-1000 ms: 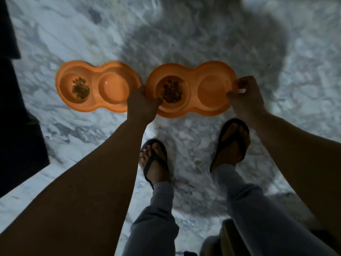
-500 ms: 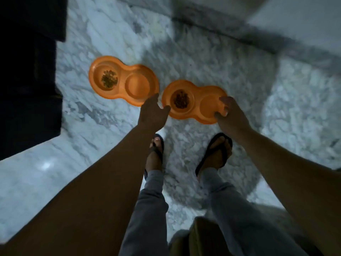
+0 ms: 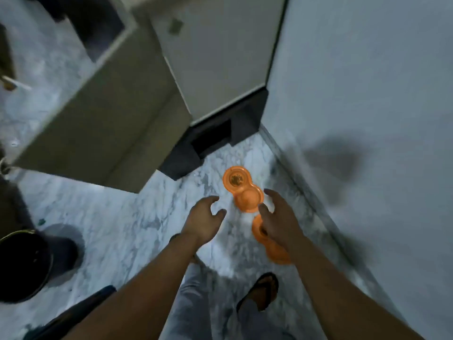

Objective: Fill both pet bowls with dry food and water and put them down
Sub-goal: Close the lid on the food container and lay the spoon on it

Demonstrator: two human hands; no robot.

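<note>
Head view, blurry from motion. We see two orange double pet bowls on the marble floor (image 3: 137, 217) by the right wall (image 3: 367, 94). Far bowl (image 3: 242, 190) has dry food in its far cup; near cup contents unclear. Near bowl (image 3: 272, 249) is partly hidden behind our right hand (image 3: 274, 217). Left hand (image 3: 203, 219) hovers left of the bowls. Both hands' grip is loose, fingers spread, holding nothing. Dark bucket (image 3: 24, 263) at far left.
</note>
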